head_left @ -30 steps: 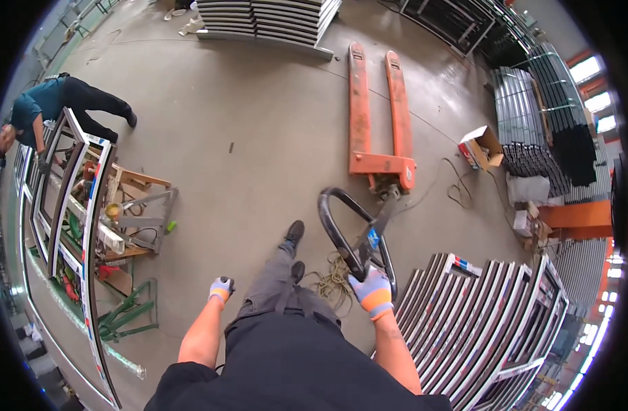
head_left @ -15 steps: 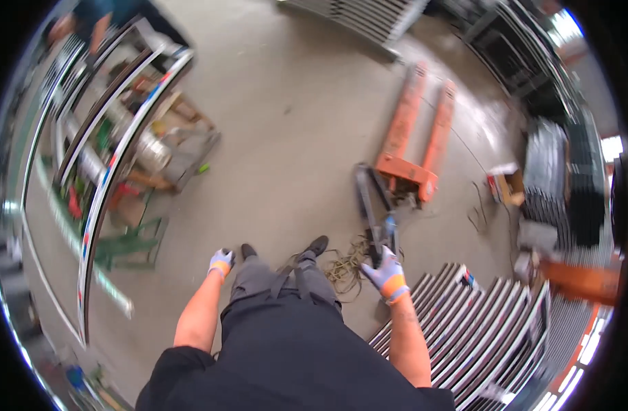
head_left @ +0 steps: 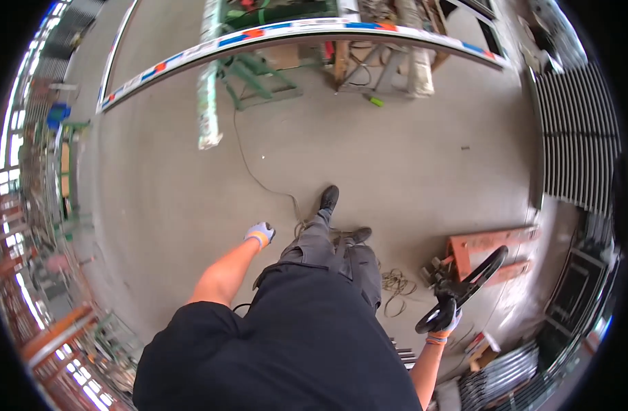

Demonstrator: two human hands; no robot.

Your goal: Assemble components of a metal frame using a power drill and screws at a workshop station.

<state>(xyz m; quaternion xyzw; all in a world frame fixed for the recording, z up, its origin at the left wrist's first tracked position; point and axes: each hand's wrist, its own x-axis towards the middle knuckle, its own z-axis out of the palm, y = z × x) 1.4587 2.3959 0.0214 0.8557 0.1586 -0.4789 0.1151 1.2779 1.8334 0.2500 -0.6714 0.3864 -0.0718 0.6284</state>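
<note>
My right hand [head_left: 452, 320], in a grey glove with an orange cuff, is closed on the black handle of an orange pallet jack [head_left: 468, 252]. The black loop of that handle [head_left: 490, 264] slants up to the right, over the jack's body. Two orange forks point away to the right. My left hand [head_left: 261, 233], gloved alike, hangs beside my left leg with its fingers curled and nothing visible in them.
Ahead, a long frame bar [head_left: 286, 29] with coloured film spans the work stands. A wrapped roll [head_left: 208, 113] juts toward me. Thin cord [head_left: 249, 164] trails to my feet; tangled rope [head_left: 396, 282] lies near the jack. Stacked metal profiles [head_left: 577, 133] stand at right.
I have turned left: the stands with the long frame have swung from the left to straight ahead, and the pallet jack to my right. My right hand stays on its handle.
</note>
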